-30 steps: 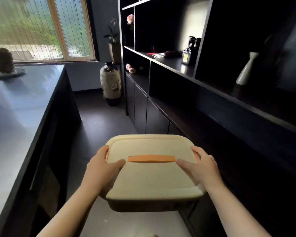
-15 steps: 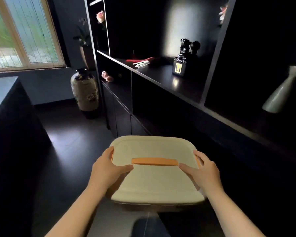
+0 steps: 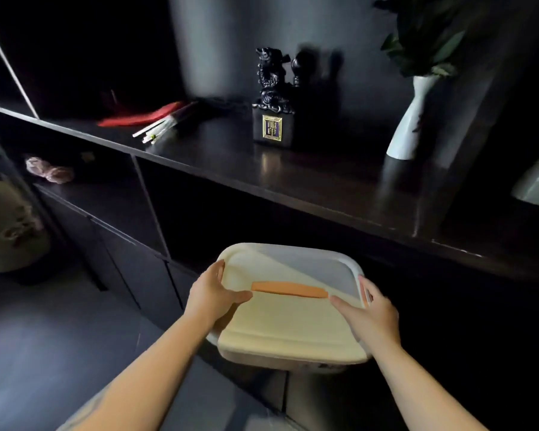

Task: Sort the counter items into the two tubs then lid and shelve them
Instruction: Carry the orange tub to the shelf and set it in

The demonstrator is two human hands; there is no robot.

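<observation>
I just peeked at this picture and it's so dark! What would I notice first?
The pale cream tub with an orange handle on its lid stands out, held low in the middle by the left hand and right hand. On the dark shelf behind it stand a black dragon-like statue and, further right, a white vase with green leaves.

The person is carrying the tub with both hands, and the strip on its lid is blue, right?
Not quite. The head view shows the left hand and right hand holding the lidded tub, but the strip on its lid is orange, not blue.
</observation>
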